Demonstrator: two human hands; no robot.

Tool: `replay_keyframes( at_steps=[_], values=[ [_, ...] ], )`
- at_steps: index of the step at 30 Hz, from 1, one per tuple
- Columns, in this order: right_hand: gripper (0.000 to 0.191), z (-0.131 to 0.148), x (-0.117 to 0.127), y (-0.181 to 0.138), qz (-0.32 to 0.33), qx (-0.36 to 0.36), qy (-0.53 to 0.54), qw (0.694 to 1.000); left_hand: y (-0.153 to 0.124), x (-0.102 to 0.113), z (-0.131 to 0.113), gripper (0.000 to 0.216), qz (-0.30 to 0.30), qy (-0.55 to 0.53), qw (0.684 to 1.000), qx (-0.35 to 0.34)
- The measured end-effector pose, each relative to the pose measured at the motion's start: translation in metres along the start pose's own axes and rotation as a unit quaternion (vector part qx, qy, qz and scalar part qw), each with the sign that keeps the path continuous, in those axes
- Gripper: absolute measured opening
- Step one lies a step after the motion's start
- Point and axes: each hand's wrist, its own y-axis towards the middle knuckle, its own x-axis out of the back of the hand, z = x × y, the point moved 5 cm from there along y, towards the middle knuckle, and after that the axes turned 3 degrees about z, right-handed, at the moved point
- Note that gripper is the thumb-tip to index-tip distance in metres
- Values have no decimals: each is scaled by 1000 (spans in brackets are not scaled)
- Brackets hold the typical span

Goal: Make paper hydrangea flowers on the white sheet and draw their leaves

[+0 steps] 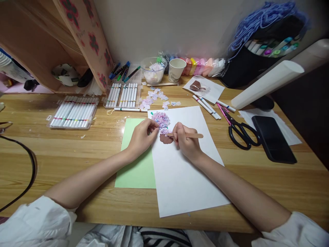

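Observation:
A white sheet of paper (185, 171) lies on the wooden desk, overlapping a light green sheet (135, 168). Near the white sheet's top sits a cluster of small pink and purple paper bits (161, 120) above a brown clay patch (166, 139). My right hand (186, 139) is closed around a flat wooden stick (194, 136), whose hidden tip points at the brown patch. My left hand (141, 137) rests on both sheets, fingers curled, fingertips pinched beside the paper bits; what they pinch is too small to see.
Two trays of white markers (73, 112) (125, 95) lie at the back left. Loose paper bits (154, 99), a clear bowl (153, 70), a paper cup (177, 69) and coloured clay packs (203, 66) stand behind. Black scissors (240, 132), a phone (273, 139) and pens (207, 107) lie right.

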Motion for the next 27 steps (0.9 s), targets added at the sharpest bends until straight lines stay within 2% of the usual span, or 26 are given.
replay_keyframes(
  at_steps=[6, 10, 15, 18, 22, 27],
  values=[
    [55, -3, 8, -5, -61, 32, 44, 997, -3, 3, -1, 6, -21, -20, 1000, -4],
    [56, -6, 12, -6, -88, 33, 73, 993, 3, 15, -2, 6, -48, 2, 999, -20],
    [56, -10, 12, -5, -92, 39, 113, 989, 36, 40, -5, 8, -68, 125, 987, -77],
    [56, -14, 10, -5, -85, 39, 119, 988, 64, 48, -4, 11, -62, 210, 973, -74],
    [55, -16, 10, -4, -81, 43, 124, 988, 95, 42, -2, 11, -14, 316, 947, -49],
    [54, -14, 9, -4, -79, 49, 132, 987, 113, 27, -3, 15, -2, 393, 918, -59]
  ],
)
